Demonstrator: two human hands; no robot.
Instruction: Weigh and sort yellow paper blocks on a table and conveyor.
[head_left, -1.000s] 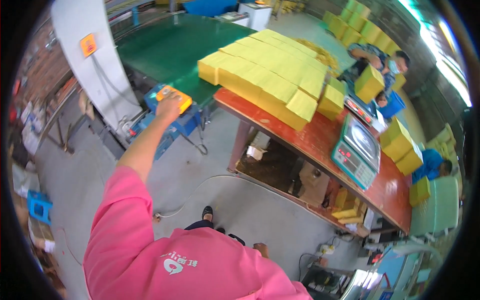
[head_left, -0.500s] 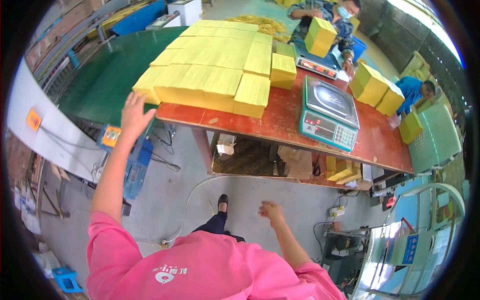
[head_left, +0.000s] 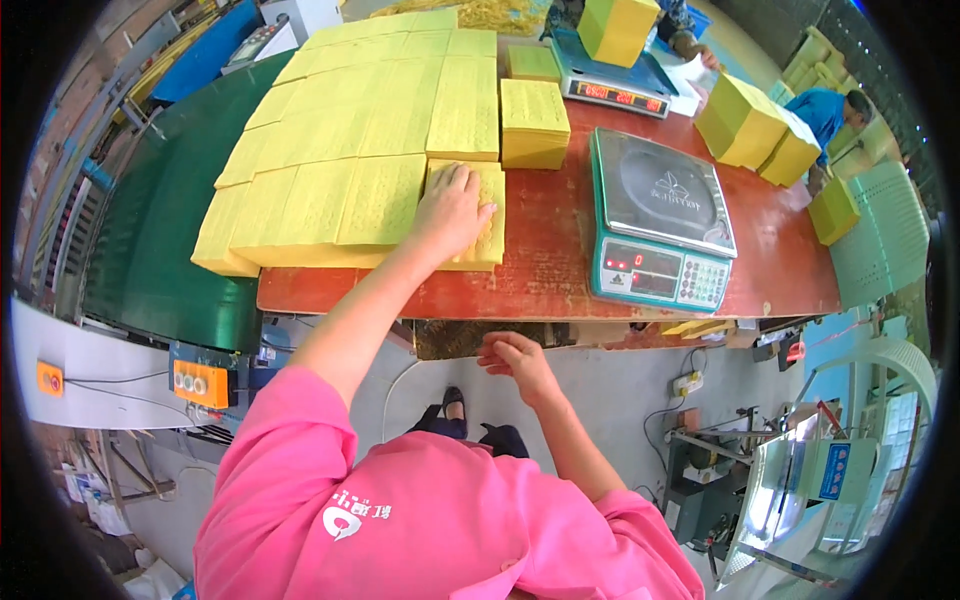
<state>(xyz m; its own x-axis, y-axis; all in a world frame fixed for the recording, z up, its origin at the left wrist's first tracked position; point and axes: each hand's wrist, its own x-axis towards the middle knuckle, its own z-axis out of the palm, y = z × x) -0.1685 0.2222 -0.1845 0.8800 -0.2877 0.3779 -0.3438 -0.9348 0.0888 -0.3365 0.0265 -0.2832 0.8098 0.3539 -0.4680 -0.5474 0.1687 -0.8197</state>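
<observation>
My left hand point(head_left: 452, 208) lies on top of a yellow paper stack point(head_left: 490, 240) at the near right corner of a large block of stacks. Its fingers are stretched over the paper, with the thumb apart. More yellow paper stacks point(head_left: 330, 130) stand packed in rows to the left and beyond. My right hand point(head_left: 520, 362) hangs in front of the table's near edge, loosely curled, thumb apart, with nothing visible in it. Right of the paper, a teal digital scale point(head_left: 660, 215) has a bare metal pan. A single paper stack point(head_left: 534, 130) stands between the block and the scale.
The red table point(head_left: 550, 280) meets a green conveyor belt point(head_left: 150, 220) on the left. Across the table, a co-worker's hand point(head_left: 700, 52) is beside a second scale point(head_left: 615, 85) bearing yellow paper. Another person point(head_left: 830, 112) in blue works at the far right, near more stacks point(head_left: 740, 120).
My left hand has moved right, from the block's left front corner to the stack at its right front corner. My right hand has risen toward the table edge, and the view has come nearer the table.
</observation>
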